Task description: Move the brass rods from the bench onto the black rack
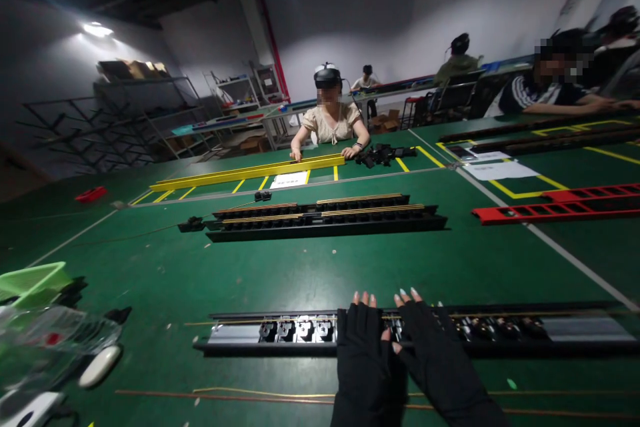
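Note:
Both hands wear black fingerless gloves and rest side by side on a long black rail [575, 337] that lies across the green table in front of me. My left hand [363, 340] lies flat on the rail's middle, fingers stretched forward. My right hand [425, 340] also lies flat just to its right, fingers spread, its thumb touching the left hand. The rail carries a row of small black and silver clips [295, 330] and a thin brass rod [525, 313] along its far edge. Neither hand grips anything.
Thin copper rods [225, 395] lie near the table's front edge. A green basket [35, 280] and clear plastic bags [55, 340] sit at left. Further out lie two black rails [325, 217], a red rail [555, 210] and a yellow rail [250, 173], where a person with a headset works. Other people sit at right.

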A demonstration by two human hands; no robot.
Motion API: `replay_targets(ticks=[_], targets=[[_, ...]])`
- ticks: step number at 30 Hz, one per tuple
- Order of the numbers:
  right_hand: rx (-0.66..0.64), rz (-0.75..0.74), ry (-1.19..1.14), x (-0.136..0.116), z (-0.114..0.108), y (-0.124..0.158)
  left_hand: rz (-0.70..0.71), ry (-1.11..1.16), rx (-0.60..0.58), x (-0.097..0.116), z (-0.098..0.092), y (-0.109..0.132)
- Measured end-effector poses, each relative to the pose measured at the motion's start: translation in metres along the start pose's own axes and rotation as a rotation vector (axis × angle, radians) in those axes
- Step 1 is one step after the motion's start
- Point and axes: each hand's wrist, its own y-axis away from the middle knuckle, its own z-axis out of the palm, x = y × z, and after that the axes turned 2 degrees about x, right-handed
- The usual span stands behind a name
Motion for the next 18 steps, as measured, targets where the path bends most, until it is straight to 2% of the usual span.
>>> replay_targets(ticks=[4,7,11,15,18], targets=[[-0.039,0.043,0.006,-0.010,0.002,-0.002,0.081,-0.012,0.095,-0.001,0.020,0.007],[-0.055,0.041,0.014,-0.020,0.002,-0.011,0.094,-0.026,0.083,-0.010,0.030,0.012],[-0.071,-0.014,-0.015,-0.024,0.002,-0.026,0.077,-0.030,0.096,-0.008,0.028,0.013],[-0.024,-0.061,-0.079,-0.017,0.004,-0.028,0.066,-0.007,0.110,-0.001,0.023,0.011],[-0.076,-0.068,-0.137,-0.012,-0.001,-0.028,0.064,0.012,0.129,0.000,0.023,0.009]])
